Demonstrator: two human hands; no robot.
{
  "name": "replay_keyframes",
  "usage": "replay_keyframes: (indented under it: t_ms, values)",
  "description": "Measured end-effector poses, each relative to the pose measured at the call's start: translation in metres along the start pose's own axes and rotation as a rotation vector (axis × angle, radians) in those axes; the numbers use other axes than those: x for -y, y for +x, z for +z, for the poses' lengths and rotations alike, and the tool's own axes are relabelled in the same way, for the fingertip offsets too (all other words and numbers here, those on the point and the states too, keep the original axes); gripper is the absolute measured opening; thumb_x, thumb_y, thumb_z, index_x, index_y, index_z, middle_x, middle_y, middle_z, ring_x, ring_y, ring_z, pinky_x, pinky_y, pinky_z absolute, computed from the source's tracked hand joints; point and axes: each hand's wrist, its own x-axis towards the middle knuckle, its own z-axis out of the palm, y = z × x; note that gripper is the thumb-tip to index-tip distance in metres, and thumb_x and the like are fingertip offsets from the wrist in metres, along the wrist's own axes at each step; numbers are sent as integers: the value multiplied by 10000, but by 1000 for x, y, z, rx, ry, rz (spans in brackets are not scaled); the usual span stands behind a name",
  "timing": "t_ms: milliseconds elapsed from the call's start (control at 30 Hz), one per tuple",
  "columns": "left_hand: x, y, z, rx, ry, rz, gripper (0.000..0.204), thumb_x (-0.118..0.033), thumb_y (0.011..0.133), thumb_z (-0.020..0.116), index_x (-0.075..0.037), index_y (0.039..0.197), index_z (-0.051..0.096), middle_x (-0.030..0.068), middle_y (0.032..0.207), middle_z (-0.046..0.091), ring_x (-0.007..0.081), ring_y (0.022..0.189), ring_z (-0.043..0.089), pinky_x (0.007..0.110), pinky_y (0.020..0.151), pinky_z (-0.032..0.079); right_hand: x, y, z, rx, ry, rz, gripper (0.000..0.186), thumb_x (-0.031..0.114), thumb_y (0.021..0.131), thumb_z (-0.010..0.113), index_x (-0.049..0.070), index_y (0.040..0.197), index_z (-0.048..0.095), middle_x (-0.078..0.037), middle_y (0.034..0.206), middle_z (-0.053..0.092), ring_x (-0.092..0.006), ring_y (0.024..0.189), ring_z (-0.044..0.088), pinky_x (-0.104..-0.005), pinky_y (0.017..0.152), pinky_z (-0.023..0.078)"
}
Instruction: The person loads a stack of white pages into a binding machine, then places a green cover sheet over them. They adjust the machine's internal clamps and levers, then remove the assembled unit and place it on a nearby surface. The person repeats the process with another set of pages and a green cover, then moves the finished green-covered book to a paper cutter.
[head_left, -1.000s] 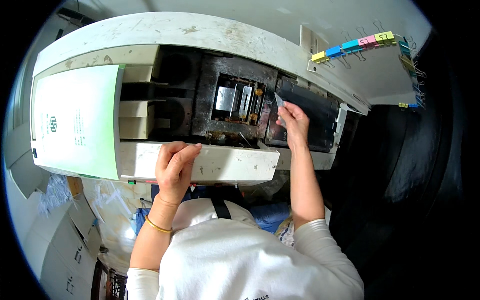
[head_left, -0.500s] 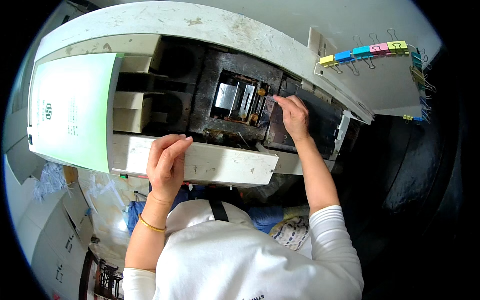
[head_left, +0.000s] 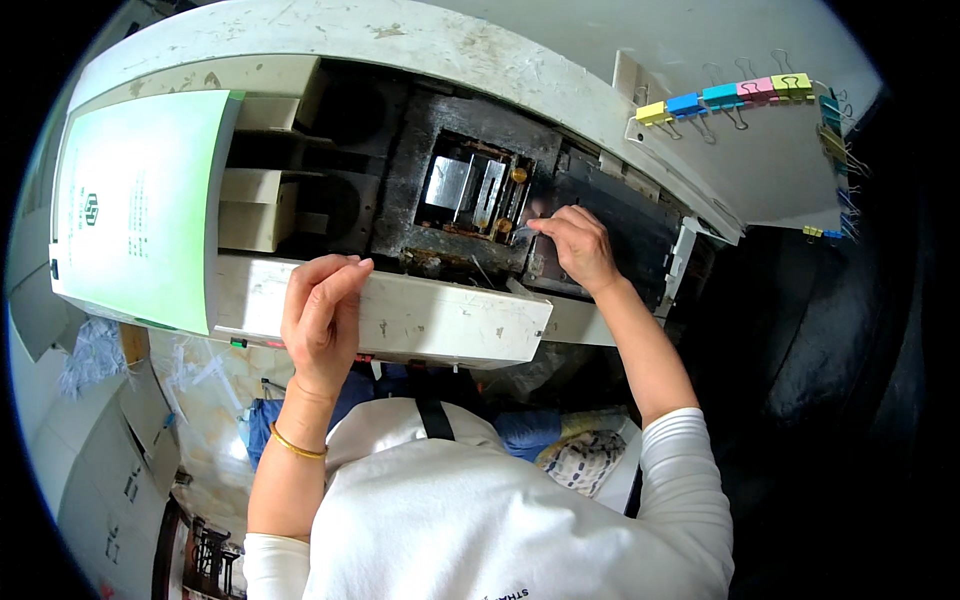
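My right hand (head_left: 578, 248) is closed in a pinch above the dark bed of a pale machine (head_left: 420, 318), just right of its square opening. Something thin and pale shows at its fingertips, too small to name. Inside the opening sit a shiny metal plate (head_left: 451, 184), a narrower metal bar (head_left: 488, 194) and brass-coloured knobs (head_left: 519, 175). At the machine's front panel, my left hand (head_left: 322, 318) is also closed, thumb and fingers drawn together near the panel's upper edge. Whether it holds anything is hidden.
A light green printed sheet (head_left: 140, 210) covers the machine's left end. Several coloured binder clips (head_left: 720, 96) line a pale board (head_left: 750, 160) at the upper right. Brown-stained residue (head_left: 435, 262) lies below the opening. Blue cloth (head_left: 530, 430) shows below the machine.
My right hand has moved down and slightly left, nearer the lower knob. My left hand stays by the panel with a slight shift. The whole view has shifted a little.
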Motion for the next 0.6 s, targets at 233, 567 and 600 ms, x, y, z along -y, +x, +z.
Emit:
replay_keyframes:
  t_ms: [233,567,600]
  values:
    - [2,0,1,-26,-54,27,294,123,780,657,-40,1025,676,99,937,621,218,823,625,274,679,522,25,27,-42,328,912,636,242,70,911,605,10,1145,620,-14,781,591,-86,728,569,-242,639,493]
    - [5,-1,-2,-34,-118,22,338,129,746,667,-49,1034,666,103,929,625,231,802,631,294,672,532,25,80,-34,191,-148,326,187,33,824,610,3,1001,662,-222,920,666,-364,851,662,-445,777,525]
    - [5,-1,-2,-35,-122,23,339,126,743,668,-49,1033,666,103,927,625,233,798,633,293,669,533,24,82,-32,236,-233,296,186,27,823,608,3,997,669,-220,925,665,-371,863,657,-444,778,523]
